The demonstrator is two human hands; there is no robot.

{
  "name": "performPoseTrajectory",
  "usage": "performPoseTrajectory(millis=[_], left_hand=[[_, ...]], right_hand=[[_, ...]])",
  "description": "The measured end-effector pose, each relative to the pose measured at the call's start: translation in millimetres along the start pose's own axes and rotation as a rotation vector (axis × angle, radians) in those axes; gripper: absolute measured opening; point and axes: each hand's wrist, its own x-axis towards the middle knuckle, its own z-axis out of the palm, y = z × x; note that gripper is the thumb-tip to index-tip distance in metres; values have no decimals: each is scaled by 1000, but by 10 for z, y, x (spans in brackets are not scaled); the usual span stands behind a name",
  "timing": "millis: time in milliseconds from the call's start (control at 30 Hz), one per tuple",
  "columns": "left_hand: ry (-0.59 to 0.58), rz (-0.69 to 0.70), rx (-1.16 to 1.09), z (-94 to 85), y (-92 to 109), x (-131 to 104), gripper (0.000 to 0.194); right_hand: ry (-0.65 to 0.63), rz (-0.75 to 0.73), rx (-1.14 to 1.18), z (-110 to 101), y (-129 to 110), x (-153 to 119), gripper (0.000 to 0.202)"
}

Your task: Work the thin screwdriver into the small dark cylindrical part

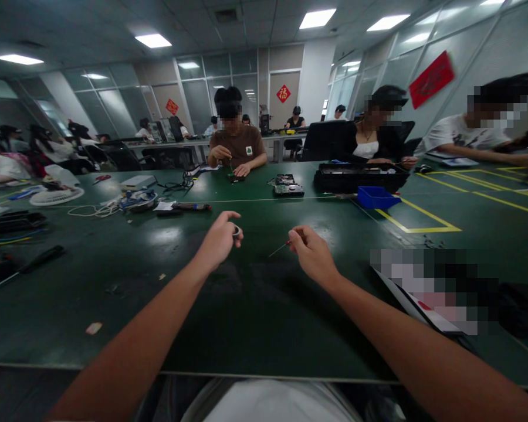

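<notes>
Screwdriver (280,248), thin, one: I am pinching it in my right hand (308,251); my left hand (220,240) is showing curled fingers, contents I cannot tell.

The Chinese character 福 can be read on a red diamond-shaped sign (284,94), fixed to a door (274,83) far beyond the right hand (311,253). Beyond and left of the left hand (220,239), a smaller red diamond (172,106) is too blurred to be read. Right of the right hand, far off, a tilted red banner (432,80) cannot be deciphered.
</notes>
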Motion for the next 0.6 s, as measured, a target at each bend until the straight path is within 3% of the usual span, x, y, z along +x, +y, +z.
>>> performPoseTrajectory(millis=[133, 267, 400, 600], left_hand=[[-182, 161, 305, 332, -207, -151, 37], [-303, 208, 440, 356, -455, -208, 41], [-284, 208, 452, 327, -634, -151, 61], [-199, 269, 413, 332, -640, -82, 35]], right_hand=[[-22, 24, -21, -2, -33, 4, 30], [-23, 12, -27, 3, -49, -10, 31], [10, -25, 36, -4, -49, -29, 31], [45, -77, 203, 1, -42, -44, 28]])
